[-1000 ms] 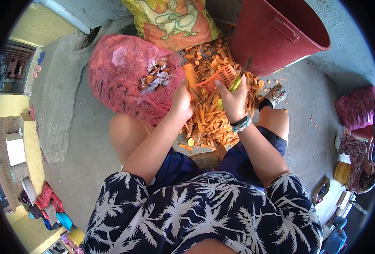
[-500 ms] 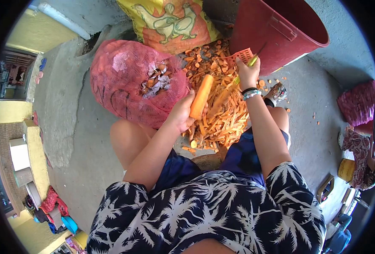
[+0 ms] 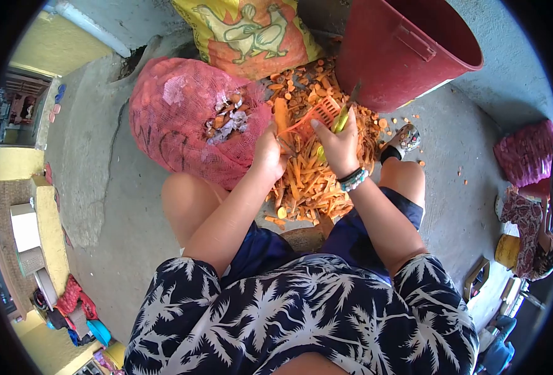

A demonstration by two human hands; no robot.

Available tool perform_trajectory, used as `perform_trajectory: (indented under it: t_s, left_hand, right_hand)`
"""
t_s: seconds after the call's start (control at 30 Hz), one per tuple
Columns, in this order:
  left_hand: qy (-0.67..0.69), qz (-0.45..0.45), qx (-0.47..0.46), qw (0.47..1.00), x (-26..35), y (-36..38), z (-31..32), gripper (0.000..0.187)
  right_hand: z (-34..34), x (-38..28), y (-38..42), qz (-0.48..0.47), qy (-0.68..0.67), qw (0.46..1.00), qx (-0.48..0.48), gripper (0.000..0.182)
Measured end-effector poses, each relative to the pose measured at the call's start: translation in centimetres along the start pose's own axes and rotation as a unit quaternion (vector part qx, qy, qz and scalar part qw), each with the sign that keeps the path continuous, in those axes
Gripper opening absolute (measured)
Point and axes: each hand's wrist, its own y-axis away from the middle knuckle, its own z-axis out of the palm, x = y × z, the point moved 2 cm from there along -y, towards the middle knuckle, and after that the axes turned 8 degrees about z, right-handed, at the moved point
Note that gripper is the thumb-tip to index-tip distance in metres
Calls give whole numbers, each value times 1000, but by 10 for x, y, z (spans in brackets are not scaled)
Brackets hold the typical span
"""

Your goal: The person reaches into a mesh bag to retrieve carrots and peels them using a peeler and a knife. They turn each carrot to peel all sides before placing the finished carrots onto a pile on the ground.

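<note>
My left hand [image 3: 267, 154] is closed around a peeled carrot [image 3: 281, 112], which points away from me. In my right hand [image 3: 340, 145] are an orange perforated plastic tool, perhaps a peeler [image 3: 324, 113], and a knife with a yellow-green handle [image 3: 341, 119]. The dark blade points up toward the bucket. The orange tool reaches close to the carrot, and the two hands are near each other. Beneath them lies a heap of carrot peelings and cut pieces [image 3: 307, 181] on the floor.
Left of the heap sits a pink mesh sack [image 3: 182, 134], full and torn open on one side. A yellow and orange printed sack [image 3: 245, 44] stands behind it. A tall red bucket [image 3: 382, 69] is at the back right. Another purple-pink sack [image 3: 525, 152] lies far right.
My right hand has moved left and toward me, bringing the orange tool next to the carrot. My left hand has shifted slightly left and turned the carrot more upright.
</note>
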Motion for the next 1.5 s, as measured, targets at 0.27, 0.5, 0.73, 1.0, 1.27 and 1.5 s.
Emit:
perform_trajectory:
  t_s: [0.27,0.5,0.73,1.0,1.27,1.5]
  left_hand:
    - [-143,-89,-120,978,1,20,-15,38]
    - [-58,-56,-31,996,13,3,-11,30]
    - [3,-46,-35,998,8,-3,-9,33]
    - [36,-11,-24,999,7,0,-6,36]
    - [-8,-56,-47,997,-1,-4,-19,25]
    - [-18,-49,-46,998,13,7,-9,23]
  right_hand:
    - [-61,20,-95,11,101,979,177,32]
    - [-17,-7,-33,15,-16,997,79,30]
    - [2,-2,7,25,-12,1000,3,36]
    - [7,-7,10,21,-40,999,-6,38]
    - [0,2,-13,45,33,998,-40,38]
    - [3,11,-28,-30,84,996,-26,48]
